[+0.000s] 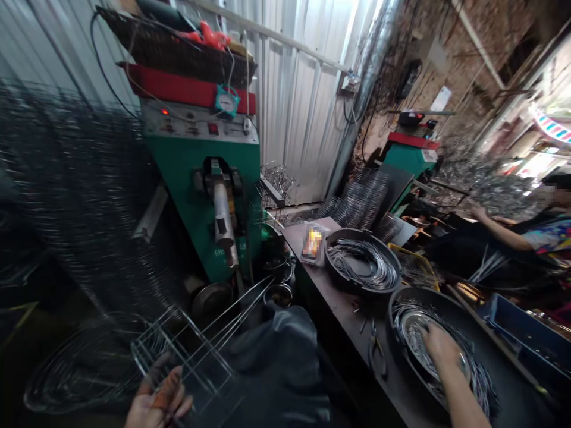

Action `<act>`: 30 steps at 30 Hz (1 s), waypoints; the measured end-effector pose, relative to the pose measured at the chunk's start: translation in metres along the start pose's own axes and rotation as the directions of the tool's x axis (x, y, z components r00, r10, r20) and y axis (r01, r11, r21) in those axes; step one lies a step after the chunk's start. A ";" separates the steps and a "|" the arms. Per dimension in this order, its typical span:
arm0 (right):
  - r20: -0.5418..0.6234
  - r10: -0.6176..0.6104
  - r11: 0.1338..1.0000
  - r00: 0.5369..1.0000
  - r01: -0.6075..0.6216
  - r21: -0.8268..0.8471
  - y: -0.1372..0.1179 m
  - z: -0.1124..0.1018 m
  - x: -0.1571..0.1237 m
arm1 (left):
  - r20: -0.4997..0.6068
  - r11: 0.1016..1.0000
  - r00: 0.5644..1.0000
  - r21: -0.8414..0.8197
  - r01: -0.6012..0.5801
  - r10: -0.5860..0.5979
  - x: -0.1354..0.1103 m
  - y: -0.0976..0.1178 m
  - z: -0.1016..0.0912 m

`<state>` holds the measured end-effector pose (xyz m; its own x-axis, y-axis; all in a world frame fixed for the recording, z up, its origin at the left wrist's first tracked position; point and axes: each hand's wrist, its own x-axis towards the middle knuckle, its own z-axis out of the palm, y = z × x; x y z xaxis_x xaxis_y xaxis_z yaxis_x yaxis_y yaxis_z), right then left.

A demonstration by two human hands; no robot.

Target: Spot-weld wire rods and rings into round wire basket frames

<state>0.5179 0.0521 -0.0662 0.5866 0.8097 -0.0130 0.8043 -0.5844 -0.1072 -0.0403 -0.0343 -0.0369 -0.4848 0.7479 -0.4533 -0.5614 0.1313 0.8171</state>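
Observation:
My left hand (158, 395), with orange-brown wraps on some fingers, is closed round the near edge of a wire basket (191, 348) at the lower left. Long wire ends stick out from the basket toward the upper right, above a dark apron (281, 362) over my lap. My right hand (439, 348) reaches down into a round metal bowl (407, 326) of small shiny pieces. Its fingertips are blurred among the pieces, so their grip does not show. The bowl sits inside a large black pan (393, 309), with curved wires around it.
A green welding machine (178, 160) stands ahead, its electrode arm (223, 220) jutting out. Stacked wire frames (66, 196) rise at left. On the bench (325, 288) are a second pan (332, 270) of wire rings and pliers (377, 353). Another person's arm (504, 232) is at right.

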 end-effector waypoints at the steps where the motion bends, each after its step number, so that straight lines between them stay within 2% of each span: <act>1: -0.038 -0.136 0.986 0.990 0.139 0.094 -0.025 -0.002 -0.006 | -0.004 1.000 1.000 -0.020 -0.021 0.021 0.000 0.003 0.007; 2: -0.079 -0.253 0.938 0.964 0.264 0.223 -0.055 -0.003 -0.014 | -0.005 0.999 0.999 -0.039 -0.037 0.037 0.001 0.005 0.015; 3: -0.092 -0.369 0.851 0.925 0.376 0.367 -0.090 -0.002 -0.024 | -0.003 0.997 0.999 -0.057 -0.050 0.050 0.001 0.006 0.021; 5: -0.056 -0.570 0.639 0.820 0.485 0.597 -0.163 0.001 -0.048 | 0.011 0.993 0.997 -0.095 -0.069 0.070 0.002 0.002 0.029; 7: 0.011 -0.716 0.481 0.698 0.482 0.733 -0.234 0.008 -0.075 | 0.038 0.987 0.996 -0.138 -0.079 0.085 0.002 -0.006 0.030; 8: 0.022 -0.785 0.399 0.619 0.479 0.782 -0.265 0.011 -0.088 | 0.043 0.983 0.995 -0.164 -0.084 0.092 0.001 -0.010 0.028; 10: 0.047 -0.870 0.284 0.490 0.421 0.861 -0.316 0.016 -0.113 | 0.032 0.973 0.995 -0.213 -0.090 0.099 0.001 -0.017 0.023; 11: 0.062 -0.895 0.247 0.442 0.373 0.894 -0.336 0.017 -0.123 | 0.020 0.967 0.995 -0.235 -0.094 0.102 0.001 -0.021 0.021; 13: 0.107 -0.917 0.211 0.385 0.239 0.948 -0.364 0.021 -0.137 | -0.009 0.956 0.994 -0.274 -0.108 0.109 0.003 -0.025 0.015; 16: 0.185 -0.915 0.201 0.358 0.008 0.979 -0.385 0.026 -0.150 | -0.040 0.943 0.993 -0.310 -0.121 0.114 0.009 -0.028 0.010; 19: 0.198 -0.902 0.164 0.383 -0.120 0.979 -0.393 0.031 -0.155 | -0.066 0.939 0.993 -0.323 -0.117 0.101 0.017 -0.029 0.008; 22: 0.145 -0.897 0.115 0.417 -0.096 0.989 -0.398 0.035 -0.156 | -0.066 0.940 0.993 -0.323 -0.113 0.097 0.025 -0.030 0.010; 24: 0.116 -0.899 0.110 0.421 -0.039 0.993 -0.402 0.036 -0.154 | -0.056 0.938 0.994 -0.328 -0.110 0.096 0.029 -0.031 0.011; 30: 0.100 -0.924 0.149 0.370 0.106 0.983 -0.414 0.037 -0.147 | -0.025 0.922 0.993 -0.369 -0.119 0.118 0.038 -0.034 0.011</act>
<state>0.0952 0.1764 -0.0569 -0.5352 0.8447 -0.0053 0.0888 0.0500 -0.9948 -0.0322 -0.0034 -0.0783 -0.5642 0.7416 -0.3629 -0.7073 -0.2075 0.6757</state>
